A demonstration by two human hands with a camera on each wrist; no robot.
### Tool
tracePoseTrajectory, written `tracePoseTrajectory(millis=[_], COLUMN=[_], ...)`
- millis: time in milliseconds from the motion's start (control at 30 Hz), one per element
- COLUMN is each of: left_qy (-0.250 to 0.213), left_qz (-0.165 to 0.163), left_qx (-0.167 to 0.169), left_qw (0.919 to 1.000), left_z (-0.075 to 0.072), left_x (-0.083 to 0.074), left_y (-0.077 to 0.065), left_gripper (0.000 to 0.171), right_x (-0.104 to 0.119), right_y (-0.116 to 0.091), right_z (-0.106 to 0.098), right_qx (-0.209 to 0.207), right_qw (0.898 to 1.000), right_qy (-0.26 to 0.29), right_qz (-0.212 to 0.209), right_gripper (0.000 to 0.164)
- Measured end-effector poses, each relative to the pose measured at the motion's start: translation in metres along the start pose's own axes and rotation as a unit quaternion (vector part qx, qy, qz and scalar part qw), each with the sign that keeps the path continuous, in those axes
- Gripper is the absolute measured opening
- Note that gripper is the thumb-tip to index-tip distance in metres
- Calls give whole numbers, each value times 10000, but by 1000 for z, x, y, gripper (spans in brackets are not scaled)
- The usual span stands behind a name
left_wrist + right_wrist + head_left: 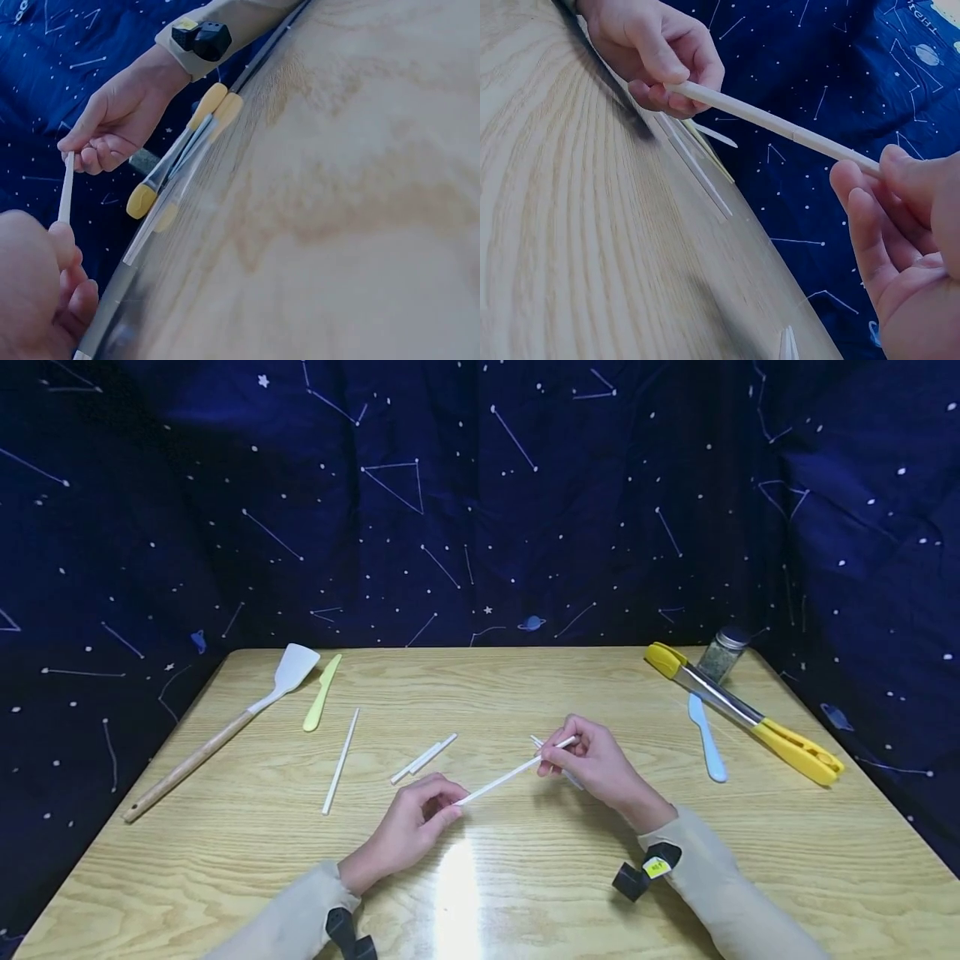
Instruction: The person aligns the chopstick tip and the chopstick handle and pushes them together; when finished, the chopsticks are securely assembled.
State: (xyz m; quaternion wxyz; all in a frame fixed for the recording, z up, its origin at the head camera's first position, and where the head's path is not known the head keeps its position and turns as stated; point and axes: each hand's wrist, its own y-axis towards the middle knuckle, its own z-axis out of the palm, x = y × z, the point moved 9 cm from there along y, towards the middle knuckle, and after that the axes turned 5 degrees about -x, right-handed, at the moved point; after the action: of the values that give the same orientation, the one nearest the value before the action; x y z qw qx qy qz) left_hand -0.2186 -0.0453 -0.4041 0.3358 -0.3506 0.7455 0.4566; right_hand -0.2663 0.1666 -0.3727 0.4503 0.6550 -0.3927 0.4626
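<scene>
A slim white stick (498, 782) slants above the table, held at both sides by my two hands. My left hand (412, 817) pinches its lower left end between thumb and fingers. Towards the other end, my right hand (588, 764) pinches it, and a short tip pokes out past the fingers. The right wrist view shows a fine line across the stick (742, 111) part way along. Left of my left hand lie two short white sticks (423, 758) side by side and a longer white stick (341, 762). More white sticks (574, 780) lie beneath my right hand, mostly hidden by it.
On the left lie a white spatula (296, 667) with a wooden handle and a yellow knife (322, 693). To the right are a blue knife (707, 739), yellow-tipped tongs (720, 693) and a glass jar (720, 658). A dark starry cloth (480, 552) hangs behind the wooden table (540, 885).
</scene>
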Motion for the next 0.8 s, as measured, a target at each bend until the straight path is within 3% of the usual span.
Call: tracePoseTrajectory(millis=[200,433,800], left_qy=[-306,-551,-1147], left_qz=[112,196,360], left_qx=[596,1477,1800], left_qw=[9977,9873,9763], left_z=[7,22,39], left_x=[-9,-26,-48], left_y=[3,12,26], left_gripper=[15,33,48], right_x=[0,1,14], right_y=[-2,-2,4], right_z=[2,9,25], right_qx=[221,552,1228], right_qw=[9994,9976,9911], right_qy=[131,242,428], right_qz=[232,353,272], right_gripper=[22,19,14])
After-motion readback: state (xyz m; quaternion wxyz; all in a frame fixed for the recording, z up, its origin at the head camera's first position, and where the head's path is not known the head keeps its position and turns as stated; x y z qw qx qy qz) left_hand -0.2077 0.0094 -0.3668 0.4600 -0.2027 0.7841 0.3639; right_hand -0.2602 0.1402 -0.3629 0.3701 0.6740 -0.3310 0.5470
